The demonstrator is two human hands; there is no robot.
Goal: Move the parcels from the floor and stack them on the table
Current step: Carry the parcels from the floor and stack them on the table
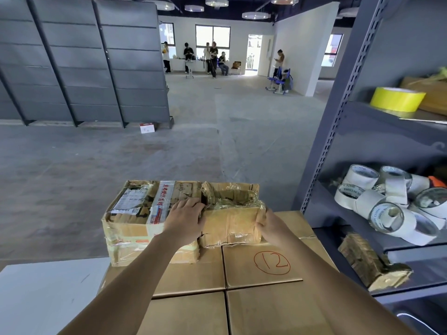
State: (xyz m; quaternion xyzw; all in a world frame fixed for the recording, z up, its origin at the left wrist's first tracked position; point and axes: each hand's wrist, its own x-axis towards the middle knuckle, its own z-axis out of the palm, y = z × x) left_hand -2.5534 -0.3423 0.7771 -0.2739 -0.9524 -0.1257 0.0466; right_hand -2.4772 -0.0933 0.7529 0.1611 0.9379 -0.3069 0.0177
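Evidently your fingers were curled onto the small taped parcel. Your left hand gripped its left end and your right hand cupped its right end, so it sat held between them. It rested on the big carton marked 12, touching the labelled parcel to its left. By my reading, these were already stacked on the tabletop. One small white box lay far off on the floor, perhaps yet to fetch.
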